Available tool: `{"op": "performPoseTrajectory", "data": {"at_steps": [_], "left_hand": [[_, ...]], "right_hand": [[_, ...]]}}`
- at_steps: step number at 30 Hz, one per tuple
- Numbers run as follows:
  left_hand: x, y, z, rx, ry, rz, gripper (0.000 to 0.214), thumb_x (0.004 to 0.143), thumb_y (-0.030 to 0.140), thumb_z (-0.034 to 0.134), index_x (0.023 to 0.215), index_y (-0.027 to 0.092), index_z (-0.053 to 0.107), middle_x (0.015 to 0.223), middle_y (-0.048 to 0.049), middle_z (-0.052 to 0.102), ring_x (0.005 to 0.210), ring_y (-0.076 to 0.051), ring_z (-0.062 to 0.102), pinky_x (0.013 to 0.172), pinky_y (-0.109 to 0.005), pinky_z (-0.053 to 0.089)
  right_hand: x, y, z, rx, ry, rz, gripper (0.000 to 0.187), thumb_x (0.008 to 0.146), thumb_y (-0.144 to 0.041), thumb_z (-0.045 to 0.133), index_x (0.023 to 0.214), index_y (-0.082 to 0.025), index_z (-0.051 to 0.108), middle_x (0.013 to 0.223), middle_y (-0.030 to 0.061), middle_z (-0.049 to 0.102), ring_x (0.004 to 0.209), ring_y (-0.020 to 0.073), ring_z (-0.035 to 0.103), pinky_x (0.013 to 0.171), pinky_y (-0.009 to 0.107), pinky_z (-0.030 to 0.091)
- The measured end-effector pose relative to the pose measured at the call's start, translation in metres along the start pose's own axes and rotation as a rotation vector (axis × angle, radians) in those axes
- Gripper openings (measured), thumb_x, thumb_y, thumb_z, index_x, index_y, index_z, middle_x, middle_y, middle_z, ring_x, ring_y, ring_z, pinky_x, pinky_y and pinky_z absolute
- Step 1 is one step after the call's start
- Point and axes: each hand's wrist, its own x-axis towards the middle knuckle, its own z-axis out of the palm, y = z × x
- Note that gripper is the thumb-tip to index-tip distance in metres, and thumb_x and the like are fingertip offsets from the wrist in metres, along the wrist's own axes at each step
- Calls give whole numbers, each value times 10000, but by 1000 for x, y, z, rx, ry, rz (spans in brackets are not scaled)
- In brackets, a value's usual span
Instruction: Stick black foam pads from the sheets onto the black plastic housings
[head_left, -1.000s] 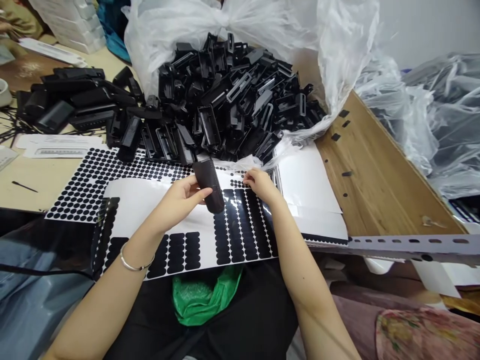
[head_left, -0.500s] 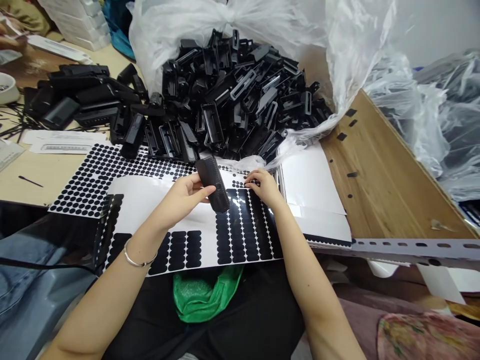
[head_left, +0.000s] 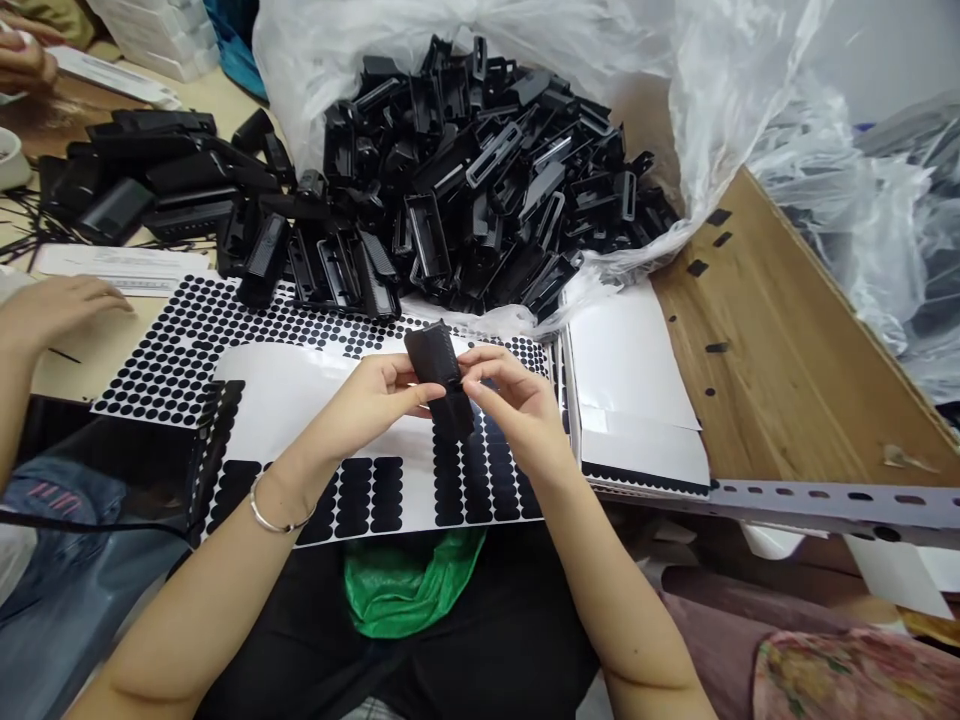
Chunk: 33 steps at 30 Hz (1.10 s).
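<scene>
My left hand (head_left: 382, 392) grips a long black plastic casing (head_left: 433, 362) by its side, holding it tilted above the sticker sheets. At the casing's right side is my right hand (head_left: 514, 395), its thumb and index finger pinched together against the casing's edge. A small dark bit shows at those fingertips, too small to name. Under both hands lies a white sheet with rows of black oblong stickers (head_left: 472, 480). Behind it spreads a sheet of round black dot stickers (head_left: 169, 375), partly covered by the front sheet and the casings.
A big heap of black casings (head_left: 480, 190) fills a clear plastic bag (head_left: 712, 130) at the back. More casings (head_left: 172, 170) lie at the left. White sheets (head_left: 630, 360) are stacked at right beside a wooden board (head_left: 787, 370). A co-worker's hand (head_left: 67, 310) rests at far left.
My right hand has come from the dot sheet leftward and down to the casing. The casing has shifted slightly right and down in my left hand. A co-worker's hand has entered at left.
</scene>
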Motion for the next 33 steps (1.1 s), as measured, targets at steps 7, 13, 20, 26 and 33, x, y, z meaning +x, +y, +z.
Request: {"op": "performPoseTrajectory", "data": {"at_steps": [7,13,20,26,33], "left_hand": [[-1,1,0,-25,17,16,408,743,441,838,1038,166,774,995,-87,794,908,-249,748,824,-391,647],[-2,3,3,-34,45,2,437,701,453,860,1014,160,775,984,-91,796,919,-272,748,816,-406,651],[-2,0,8,-94,81,19,418,648,424,893,944,151,781,950,-85,801,901,-276,753,829,-429,655],[-1,-4,8,-97,91,50,420,640,438,897,941,166,786,987,-84,801,937,-281,749,864,-447,647],[-3,-3,2,-49,64,34,344,701,403,866,951,179,792,933,-68,803,903,-253,752,823,-383,645]], "right_hand": [[-1,-1,14,-21,59,-56,138,853,-367,754,783,-258,706,1058,44,642,1055,221,626,854,385,617],[-5,3,17,-51,94,-95,80,863,-296,726,799,-260,693,1058,48,641,1040,216,629,817,363,619],[-7,5,20,-72,145,-138,86,843,-213,724,782,-264,690,1038,50,654,1025,219,644,828,375,611],[-8,5,26,-54,197,-192,187,852,-207,738,698,-253,643,945,36,642,1060,240,676,967,456,589],[-4,8,15,148,96,25,479,769,-328,856,1202,-341,652,1188,20,714,1137,235,696,1072,467,563]]}}
